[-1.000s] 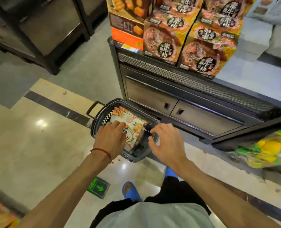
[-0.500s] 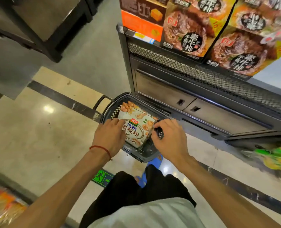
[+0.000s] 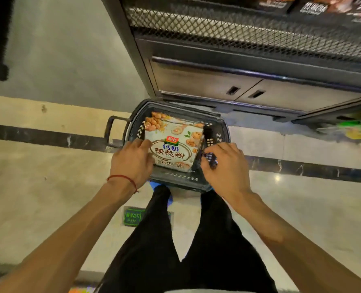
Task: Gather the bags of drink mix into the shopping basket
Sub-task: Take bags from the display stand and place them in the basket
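A dark grey shopping basket [image 3: 221,127] stands on the floor in front of my feet. A white bag of drink mix [image 3: 175,140] printed with walnuts lies flat on top inside it. My left hand [image 3: 131,163] holds the bag's left edge, fingers curled over it. My right hand [image 3: 224,166] grips the basket's black folded handle [image 3: 209,142] at the bag's right edge. Anything beneath the top bag is hidden.
A dark metal display stand [image 3: 249,81] with mesh trim and two drawers rises just behind the basket, with boxed goods on top. A pull handle [image 3: 110,132] sticks out at the basket's left. Blurred green and yellow packs [image 3: 357,127] sit far right. Polished floor lies all around.
My head has tipped down and closer, so the basket fills more of the view. My right hand has closed on the black handle. The left hand stays on the bag.
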The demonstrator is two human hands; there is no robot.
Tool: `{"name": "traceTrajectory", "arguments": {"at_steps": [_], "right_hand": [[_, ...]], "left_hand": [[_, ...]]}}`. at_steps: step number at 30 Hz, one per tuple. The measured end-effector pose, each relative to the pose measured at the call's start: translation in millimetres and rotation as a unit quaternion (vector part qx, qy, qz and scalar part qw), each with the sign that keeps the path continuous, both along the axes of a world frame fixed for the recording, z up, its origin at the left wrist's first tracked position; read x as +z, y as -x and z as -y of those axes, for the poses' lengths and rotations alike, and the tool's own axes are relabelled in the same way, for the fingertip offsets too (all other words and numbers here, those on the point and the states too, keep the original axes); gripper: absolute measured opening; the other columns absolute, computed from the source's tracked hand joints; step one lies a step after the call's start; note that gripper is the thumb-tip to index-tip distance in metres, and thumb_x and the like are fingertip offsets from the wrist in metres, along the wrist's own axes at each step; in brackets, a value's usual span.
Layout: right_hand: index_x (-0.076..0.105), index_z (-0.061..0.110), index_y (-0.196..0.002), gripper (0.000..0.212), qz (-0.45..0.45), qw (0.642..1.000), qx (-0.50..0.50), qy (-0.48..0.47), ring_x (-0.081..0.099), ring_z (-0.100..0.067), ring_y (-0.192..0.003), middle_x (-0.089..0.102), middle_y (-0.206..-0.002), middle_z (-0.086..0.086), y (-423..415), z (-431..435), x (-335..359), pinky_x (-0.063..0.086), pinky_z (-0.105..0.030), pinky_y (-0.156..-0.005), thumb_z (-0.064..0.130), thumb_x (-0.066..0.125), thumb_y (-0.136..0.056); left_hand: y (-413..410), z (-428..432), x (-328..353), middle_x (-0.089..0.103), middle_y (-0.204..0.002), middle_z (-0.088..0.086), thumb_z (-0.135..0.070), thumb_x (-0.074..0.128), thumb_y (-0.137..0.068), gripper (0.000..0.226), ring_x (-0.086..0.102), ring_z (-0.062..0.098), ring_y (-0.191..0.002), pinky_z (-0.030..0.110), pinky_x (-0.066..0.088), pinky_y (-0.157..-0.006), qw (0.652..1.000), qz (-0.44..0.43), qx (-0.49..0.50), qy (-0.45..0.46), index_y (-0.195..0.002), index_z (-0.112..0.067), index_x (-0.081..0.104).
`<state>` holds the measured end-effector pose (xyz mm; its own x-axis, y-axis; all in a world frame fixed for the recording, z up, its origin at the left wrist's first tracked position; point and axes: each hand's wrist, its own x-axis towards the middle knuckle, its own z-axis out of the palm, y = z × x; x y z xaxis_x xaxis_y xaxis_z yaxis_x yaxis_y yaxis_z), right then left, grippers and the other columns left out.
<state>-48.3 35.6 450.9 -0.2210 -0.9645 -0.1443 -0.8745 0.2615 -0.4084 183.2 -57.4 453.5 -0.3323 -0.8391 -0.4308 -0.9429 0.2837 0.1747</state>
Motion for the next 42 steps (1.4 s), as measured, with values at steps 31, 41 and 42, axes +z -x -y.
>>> {"name": "traceTrajectory", "arguments": {"at_steps": [31, 41, 42], "right_hand": [[0.045, 0.024, -0.135, 0.085, 0.391, 0.805, -0.414, -0.168, 0.071, -0.011, -0.112, 0.072, -0.122, 0.007, -40, 27, -439, 0.059, -0.043, -0.098, 0.037, 0.093, -0.067], [0.061, 0.015, -0.132, 0.059, 0.412, 0.783, -0.45, -0.124, 0.075, -0.004, -0.1, 0.077, -0.113, 0.006, -50, 18, -421, 0.062, -0.03, -0.09, 0.016, 0.088, -0.08], [0.062, 0.015, -0.13, 0.055, 0.412, 0.782, -0.451, -0.125, 0.075, -0.002, -0.097, 0.077, -0.111, 0.007, -50, 18, -410, 0.062, -0.026, -0.087, 0.016, 0.088, -0.081]], "left_hand": [[-34, 50, -444, 0.051, -0.131, -0.008, -0.039, 0.09, -0.069, 0.098, 0.05, 0.008, -0.122, 0.018, 0.041, -0.098, 0.859, -0.205, 0.401, -0.245, -0.145, -0.017, 0.033], [-37, 42, -431, 0.057, -0.139, -0.006, -0.045, 0.089, -0.068, 0.099, 0.05, 0.005, -0.12, 0.012, 0.04, -0.091, 0.864, -0.228, 0.382, -0.236, -0.147, -0.02, 0.036], [-37, 41, -421, 0.058, -0.137, -0.006, -0.046, 0.09, -0.067, 0.097, 0.052, 0.006, -0.12, 0.012, 0.041, -0.092, 0.863, -0.229, 0.385, -0.232, -0.145, -0.02, 0.038]]}}
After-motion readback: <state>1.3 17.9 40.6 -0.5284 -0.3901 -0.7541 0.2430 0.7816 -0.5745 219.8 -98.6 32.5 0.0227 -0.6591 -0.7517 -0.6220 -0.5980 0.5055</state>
